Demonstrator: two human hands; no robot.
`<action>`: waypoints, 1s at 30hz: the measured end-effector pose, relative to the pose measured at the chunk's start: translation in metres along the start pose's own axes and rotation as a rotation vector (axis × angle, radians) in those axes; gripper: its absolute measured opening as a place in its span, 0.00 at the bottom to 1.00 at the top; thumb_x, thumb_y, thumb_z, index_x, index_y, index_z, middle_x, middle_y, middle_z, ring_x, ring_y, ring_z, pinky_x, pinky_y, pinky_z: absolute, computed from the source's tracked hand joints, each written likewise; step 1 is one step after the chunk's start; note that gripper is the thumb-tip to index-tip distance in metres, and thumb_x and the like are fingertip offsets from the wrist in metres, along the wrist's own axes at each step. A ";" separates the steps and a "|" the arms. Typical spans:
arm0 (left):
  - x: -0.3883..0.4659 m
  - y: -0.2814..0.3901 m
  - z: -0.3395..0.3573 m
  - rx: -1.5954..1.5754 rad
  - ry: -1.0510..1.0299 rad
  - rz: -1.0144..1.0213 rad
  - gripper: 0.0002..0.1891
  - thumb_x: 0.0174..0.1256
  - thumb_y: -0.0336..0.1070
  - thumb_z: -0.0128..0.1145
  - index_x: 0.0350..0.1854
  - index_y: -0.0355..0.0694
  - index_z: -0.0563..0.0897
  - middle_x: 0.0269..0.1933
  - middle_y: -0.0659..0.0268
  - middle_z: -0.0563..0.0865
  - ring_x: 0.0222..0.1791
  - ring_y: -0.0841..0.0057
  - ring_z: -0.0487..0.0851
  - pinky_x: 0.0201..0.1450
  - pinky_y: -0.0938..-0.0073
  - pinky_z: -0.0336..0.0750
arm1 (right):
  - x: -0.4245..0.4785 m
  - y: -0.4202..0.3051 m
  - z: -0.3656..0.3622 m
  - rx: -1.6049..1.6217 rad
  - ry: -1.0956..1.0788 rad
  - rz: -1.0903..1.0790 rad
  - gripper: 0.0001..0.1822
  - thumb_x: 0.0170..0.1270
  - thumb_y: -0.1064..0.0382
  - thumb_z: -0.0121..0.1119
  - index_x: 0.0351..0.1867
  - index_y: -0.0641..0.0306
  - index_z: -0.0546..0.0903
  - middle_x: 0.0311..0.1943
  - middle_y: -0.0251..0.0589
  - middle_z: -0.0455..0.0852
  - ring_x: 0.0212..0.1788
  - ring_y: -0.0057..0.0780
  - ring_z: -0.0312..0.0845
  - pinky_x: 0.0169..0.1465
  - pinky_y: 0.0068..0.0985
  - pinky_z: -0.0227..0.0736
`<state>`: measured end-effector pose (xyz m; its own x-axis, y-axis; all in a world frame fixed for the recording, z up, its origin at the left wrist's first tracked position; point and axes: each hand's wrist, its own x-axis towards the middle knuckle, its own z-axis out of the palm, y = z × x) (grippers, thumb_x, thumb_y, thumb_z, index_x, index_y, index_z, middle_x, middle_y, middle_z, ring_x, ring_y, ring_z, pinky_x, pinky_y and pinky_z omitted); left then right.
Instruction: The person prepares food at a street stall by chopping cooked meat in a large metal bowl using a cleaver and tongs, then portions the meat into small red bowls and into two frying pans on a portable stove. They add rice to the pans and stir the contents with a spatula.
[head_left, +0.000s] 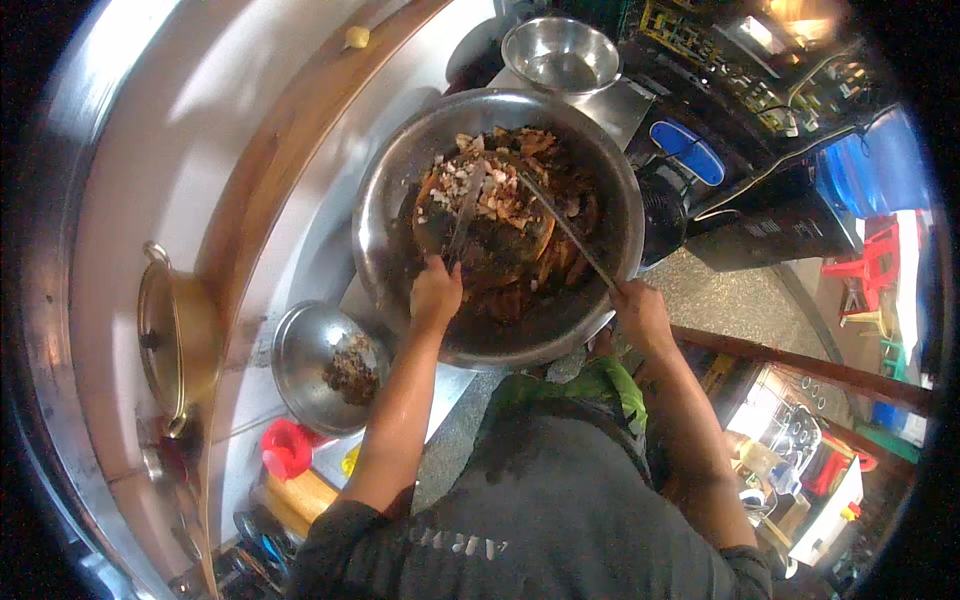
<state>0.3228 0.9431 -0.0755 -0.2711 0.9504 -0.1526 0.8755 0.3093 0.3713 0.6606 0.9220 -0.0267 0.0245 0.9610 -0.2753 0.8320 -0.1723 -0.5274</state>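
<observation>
A large stainless steel basin (386, 157) holds a round dark chopping board (491, 251) with chopped pale and brown food, perhaps meat, (491, 191) heaped on its far half. Larger browned pieces (529, 141) lie around the board. My left hand (436, 292) grips the handle of a knife (469, 206), its blade reaching into the chopped heap. At the basin's right rim, my right hand (639, 307) is closed on a long thin metal utensil (568, 229); its far end touches the heap, and its exact kind is unclear.
A smaller steel bowl (300, 360) with brown bits stands at lower left, near a red plastic container (286, 450). Beyond the basin sits another steel bowl (562, 56). A lidded pot (180, 337) is at far left; a black fan-like object (660, 206) is right of the basin.
</observation>
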 end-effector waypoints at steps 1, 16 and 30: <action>0.001 0.000 0.000 -0.020 0.005 0.001 0.28 0.73 0.49 0.51 0.61 0.28 0.68 0.34 0.41 0.86 0.36 0.42 0.85 0.40 0.46 0.80 | -0.002 -0.002 -0.002 0.028 0.004 0.019 0.14 0.68 0.56 0.56 0.42 0.65 0.83 0.40 0.61 0.85 0.46 0.61 0.81 0.48 0.49 0.75; 0.015 0.000 0.039 0.032 0.019 0.197 0.19 0.72 0.49 0.53 0.41 0.33 0.71 0.32 0.41 0.85 0.34 0.43 0.85 0.37 0.46 0.79 | -0.041 0.002 -0.022 0.117 -0.082 0.082 0.12 0.66 0.60 0.56 0.38 0.67 0.83 0.36 0.59 0.84 0.43 0.59 0.82 0.47 0.49 0.76; -0.009 0.021 0.036 -0.036 0.049 0.219 0.19 0.73 0.47 0.52 0.43 0.31 0.72 0.29 0.40 0.84 0.31 0.41 0.84 0.35 0.44 0.78 | -0.076 -0.008 -0.082 0.104 0.099 0.010 0.13 0.64 0.62 0.62 0.45 0.68 0.85 0.35 0.52 0.84 0.37 0.43 0.82 0.42 0.35 0.74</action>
<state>0.3579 0.9396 -0.0994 -0.0960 0.9952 -0.0209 0.9009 0.0958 0.4233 0.6977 0.8679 0.0646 0.0912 0.9748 -0.2035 0.7695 -0.1986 -0.6069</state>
